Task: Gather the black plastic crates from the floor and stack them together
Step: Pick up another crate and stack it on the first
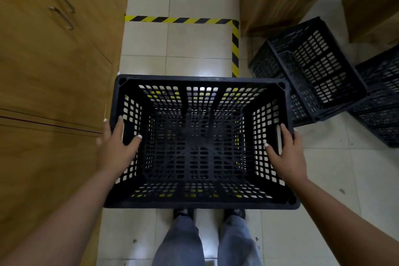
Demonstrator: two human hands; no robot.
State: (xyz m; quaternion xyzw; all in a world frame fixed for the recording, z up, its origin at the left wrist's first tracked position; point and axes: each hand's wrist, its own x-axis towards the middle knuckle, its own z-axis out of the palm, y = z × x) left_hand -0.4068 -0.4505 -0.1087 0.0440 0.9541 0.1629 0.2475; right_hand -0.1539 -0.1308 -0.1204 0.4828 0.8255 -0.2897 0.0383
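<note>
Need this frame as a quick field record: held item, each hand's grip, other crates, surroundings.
held item: black crate, open side up, empty, carried in front of the person
left hand: grip on the crate's left short wall, thumb inside
right hand: grip on the right short wall beside the handle slot, thumb inside
other crates: tilted crate on the floor to the right; another crate at the right edge, partly cut off
floor: pale tiles with hazard tape
surroundings: wooden cabinet on the left

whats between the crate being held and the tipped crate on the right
Head view: bare tile floor between the held crate and the tipped crate, crossed farther back by striped tape.
</note>
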